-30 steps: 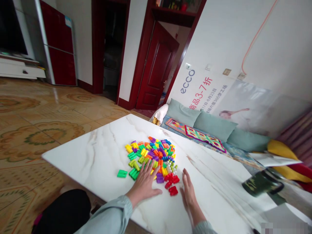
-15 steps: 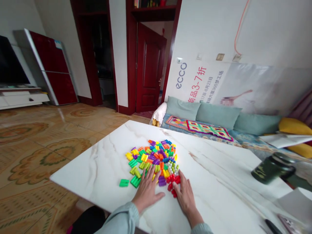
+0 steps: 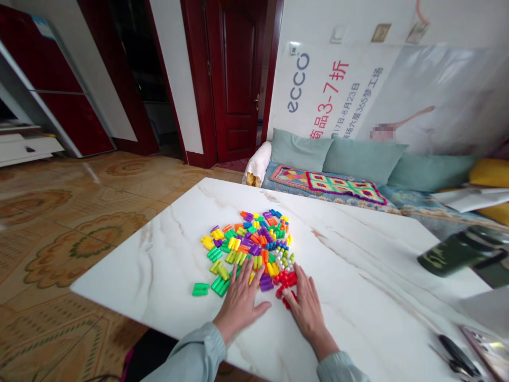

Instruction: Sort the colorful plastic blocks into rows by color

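Note:
A pile of small colourful plastic toy pieces is spread over the white marble-patterned table. My left hand lies over the near edge of the pile, fingers spread, its fingertips on green and yellow pieces. At the near right corner of the pile my right hand rests with fingers stretched out beside several red pieces; its thumb touches or covers some of them. A purple piece shows between the hands. One green piece lies apart on the left.
A dark green mug stands at the table's right side, near a phone and a black-handled object. Behind the table is a sofa with pale green cushions. Tiled floor lies to the left.
The camera view has tipped down and come a little closer. My right hand has moved slightly against the red pieces, which sit closer together; my left hand hardly differs.

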The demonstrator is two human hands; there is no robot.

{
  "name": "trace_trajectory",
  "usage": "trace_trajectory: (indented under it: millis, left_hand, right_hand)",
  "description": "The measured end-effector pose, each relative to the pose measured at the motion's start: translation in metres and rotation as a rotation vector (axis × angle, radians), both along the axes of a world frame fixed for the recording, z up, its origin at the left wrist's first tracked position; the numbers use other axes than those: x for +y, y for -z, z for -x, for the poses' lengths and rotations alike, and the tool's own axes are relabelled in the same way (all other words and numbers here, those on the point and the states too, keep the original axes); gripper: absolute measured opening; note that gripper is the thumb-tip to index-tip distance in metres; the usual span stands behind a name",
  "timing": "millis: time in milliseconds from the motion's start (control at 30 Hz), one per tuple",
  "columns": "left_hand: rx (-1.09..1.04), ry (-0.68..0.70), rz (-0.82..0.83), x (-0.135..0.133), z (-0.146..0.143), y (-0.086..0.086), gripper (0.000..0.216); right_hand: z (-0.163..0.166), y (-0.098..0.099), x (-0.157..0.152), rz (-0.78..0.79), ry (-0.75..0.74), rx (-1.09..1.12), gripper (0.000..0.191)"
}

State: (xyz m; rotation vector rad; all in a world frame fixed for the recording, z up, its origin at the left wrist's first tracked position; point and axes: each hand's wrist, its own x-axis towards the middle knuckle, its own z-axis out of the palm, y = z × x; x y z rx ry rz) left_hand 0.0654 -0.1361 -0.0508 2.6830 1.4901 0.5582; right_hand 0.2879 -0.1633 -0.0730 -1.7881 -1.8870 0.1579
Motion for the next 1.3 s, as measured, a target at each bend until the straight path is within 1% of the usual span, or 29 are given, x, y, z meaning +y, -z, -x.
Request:
trace_trajectory:
  millis: [167,233,467,633,733,833,933,1033,1133,1200,1300]
  left_hand:
    - [0.001,-0.001,0.021,-0.001,0.000,0.000,0.099]
    - [-0.003,0.002,0.026,-0.001,0.001,0.000,0.098]
    - [-0.017,0.004,0.053,-0.001,0.000,0.002,0.100]
    - [-0.061,0.013,0.089,0.000,-0.002,0.000,0.102]
    - [-0.098,0.000,0.097,-0.001,-0.003,-0.003,0.105]
    - [-0.123,-0.018,0.094,-0.001,-0.003,-0.003,0.108]
    - [-0.123,-0.036,0.090,-0.001,-0.003,0.000,0.110]
    - [-0.125,-0.029,0.096,0.001,-0.002,0.005,0.110]
    - [-0.133,-0.025,0.097,0.002,-0.002,0.008,0.110]
    - [-0.146,-0.039,0.097,0.002,-0.002,0.010,0.111]
    - [-0.178,-0.065,0.102,0.004,-0.002,0.012,0.115]
  right_hand:
    - [-0.001,0.002,0.000,-0.016,-0.009,-0.050,0.102]
    - [-0.001,0.002,0.000,-0.027,-0.003,-0.064,0.108]
    - [0.000,0.004,0.002,-0.061,0.004,-0.056,0.104]
    - [0.000,0.005,0.004,-0.057,0.013,0.013,0.099]
    - [0.004,0.001,0.012,-0.092,0.028,0.093,0.097]
    - [0.010,-0.004,0.028,-0.123,-0.009,0.181,0.095]
    - [0.016,-0.011,0.046,-0.165,-0.082,0.207,0.086]
    - [0.023,-0.018,0.059,-0.202,-0.113,0.208,0.063]
    - [0.033,-0.021,0.069,-0.202,-0.066,0.255,0.045]
    - [0.040,-0.021,0.079,-0.228,-0.034,0.317,0.040]
    - [0.051,-0.019,0.101,-0.327,0.001,0.417,0.033]
